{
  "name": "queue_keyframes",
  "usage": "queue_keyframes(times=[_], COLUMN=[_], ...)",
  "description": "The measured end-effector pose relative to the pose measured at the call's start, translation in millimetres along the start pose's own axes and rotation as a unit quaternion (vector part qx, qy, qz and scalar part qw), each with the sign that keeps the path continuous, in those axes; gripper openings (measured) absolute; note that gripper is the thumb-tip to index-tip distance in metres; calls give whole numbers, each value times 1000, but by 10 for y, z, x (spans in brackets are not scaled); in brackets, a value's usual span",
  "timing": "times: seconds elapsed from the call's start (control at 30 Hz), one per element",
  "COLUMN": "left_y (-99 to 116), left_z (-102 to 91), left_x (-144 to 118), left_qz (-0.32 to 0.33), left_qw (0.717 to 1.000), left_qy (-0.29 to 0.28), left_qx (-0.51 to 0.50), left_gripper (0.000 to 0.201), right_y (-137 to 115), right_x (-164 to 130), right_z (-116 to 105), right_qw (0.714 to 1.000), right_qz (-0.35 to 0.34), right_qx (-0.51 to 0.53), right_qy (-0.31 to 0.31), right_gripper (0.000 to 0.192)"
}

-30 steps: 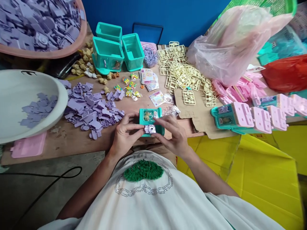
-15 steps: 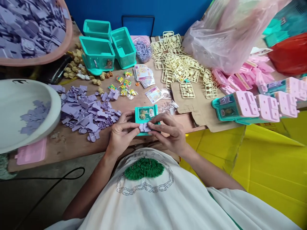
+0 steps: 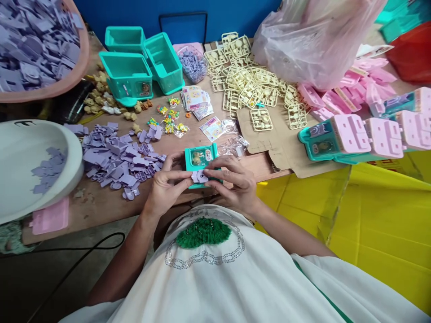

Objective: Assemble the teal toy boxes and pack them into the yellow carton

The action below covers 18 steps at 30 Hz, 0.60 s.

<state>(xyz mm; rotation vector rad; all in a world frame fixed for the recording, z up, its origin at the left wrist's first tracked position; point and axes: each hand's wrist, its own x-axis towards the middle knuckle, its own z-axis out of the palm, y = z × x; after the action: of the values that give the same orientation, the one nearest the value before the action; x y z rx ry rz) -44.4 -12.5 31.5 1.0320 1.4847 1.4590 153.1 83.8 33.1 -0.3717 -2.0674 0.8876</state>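
Both my left hand (image 3: 162, 190) and right hand (image 3: 240, 185) pinch the purple piece (image 3: 200, 176) at the green box (image 3: 189, 164), and I fear uneven pressing could make it slip.

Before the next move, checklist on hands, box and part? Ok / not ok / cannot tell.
1. Left hand on purple part: ok, thumb and finger at its left end.
2. Right hand free: not ok, its fingers are at the part's right end.
3. Figure in teal box: ok, visible through the clear window.
4. Purple part fixed to box: cannot tell, fingers cover its ends.
5. Box resting on table: cannot tell, its underside is hidden.
6. More purple parts near: ok, a loose pile lies left of the box.
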Motion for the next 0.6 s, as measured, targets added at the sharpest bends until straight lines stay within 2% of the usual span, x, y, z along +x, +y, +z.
queue_keyframes(times=[0.2,0.4,0.6], left_y=[-36,-85,-122], left_z=[-7,-7,24], left_x=[20,-53,-69], left_qz=[3,18,9], left_qw=[999,1000,999], left_qy=[-29,-5,-12], left_qx=[-30,-5,-33], left_gripper=[17,17,17], right_y=[5,24,26], right_x=[11,12,11], right_z=[25,31,37], right_qw=[1000,1000,1000], right_qz=[-1,-16,-22], right_qx=[4,7,-7], right_qy=[18,20,19], right_gripper=[26,27,24])
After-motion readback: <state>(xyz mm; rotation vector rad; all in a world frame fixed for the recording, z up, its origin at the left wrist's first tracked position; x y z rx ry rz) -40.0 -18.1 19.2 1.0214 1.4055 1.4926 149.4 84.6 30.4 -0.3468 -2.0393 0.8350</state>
